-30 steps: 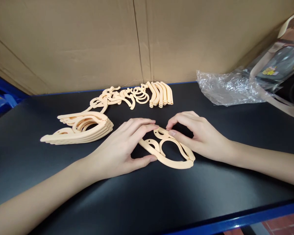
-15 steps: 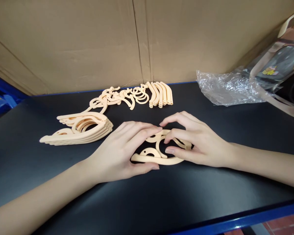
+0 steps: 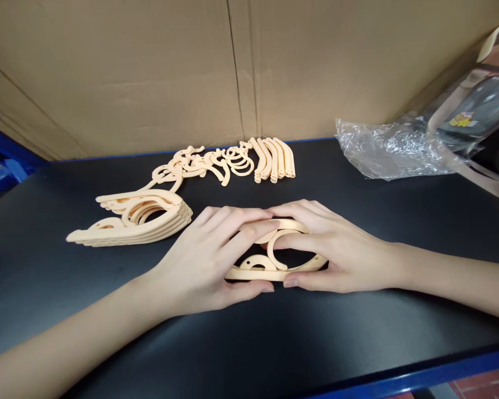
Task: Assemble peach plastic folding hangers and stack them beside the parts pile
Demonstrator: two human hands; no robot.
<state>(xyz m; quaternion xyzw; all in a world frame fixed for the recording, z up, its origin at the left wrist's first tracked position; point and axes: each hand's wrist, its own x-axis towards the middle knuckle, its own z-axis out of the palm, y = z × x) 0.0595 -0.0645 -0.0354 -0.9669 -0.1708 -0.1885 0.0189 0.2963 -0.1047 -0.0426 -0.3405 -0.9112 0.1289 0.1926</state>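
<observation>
A beige plastic folding hanger point(image 3: 270, 275), folded into a compact loop with its hook curled inside, lies low over the black tabletop in front of me. My left hand point(image 3: 210, 257) wraps round its left end, fingers over the far arm and thumb along the near one. On the other end, my right hand point(image 3: 336, 246) grips it, with the thumb at the near edge and a finger reaching into the opening. Parts of the hanger are hidden under both hands. To the left rests a neat stack of similar folded hangers point(image 3: 149, 230).
Behind the hands lie a loose pile of beige hooks and small curved parts point(image 3: 199, 165) and a row of curved hanger arms point(image 3: 274, 158). Crumpled clear plastic point(image 3: 386, 149) and a transparent bag with straps point(image 3: 466, 111) sit at the right. Brown cardboard point(image 3: 149, 72) backs the table.
My right hand has closed in on the hanger, its thumb moving from inside to the near edge. The hanger is shifted slightly to the right. The stack and loose parts stay put.
</observation>
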